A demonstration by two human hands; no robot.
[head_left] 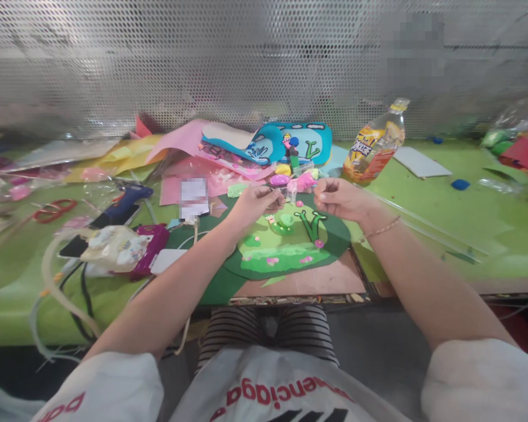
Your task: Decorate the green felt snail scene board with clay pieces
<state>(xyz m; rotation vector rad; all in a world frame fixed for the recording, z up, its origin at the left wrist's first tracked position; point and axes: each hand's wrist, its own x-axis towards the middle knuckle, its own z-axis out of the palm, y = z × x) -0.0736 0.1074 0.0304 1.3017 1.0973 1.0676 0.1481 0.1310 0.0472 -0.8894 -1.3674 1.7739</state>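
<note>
Over the far edge of a green craft picture (286,264), my left hand (261,202) is closed with thumb and fingertips together. Across from it, to the right, my right hand (341,199) is closed in a pinch too. Whatever either holds is too small to make out. The picture is a rounded dark green sheet with a lighter green ground, a green plant shape (311,225), a snail-like figure (281,223) and small pink flowers. Just behind the hands lie soft clay-like lumps in purple (280,180), yellow (283,169) and pink (307,180), some with clear wrapping.
A blue craft picture (319,143) lies at the back beside pink sheets (180,143). A plastic bottle (374,146) leans back right. To the left are a blue glue gun (125,202), red-handled scissors (55,211), a phone (193,199) and a power strip with cables (152,249).
</note>
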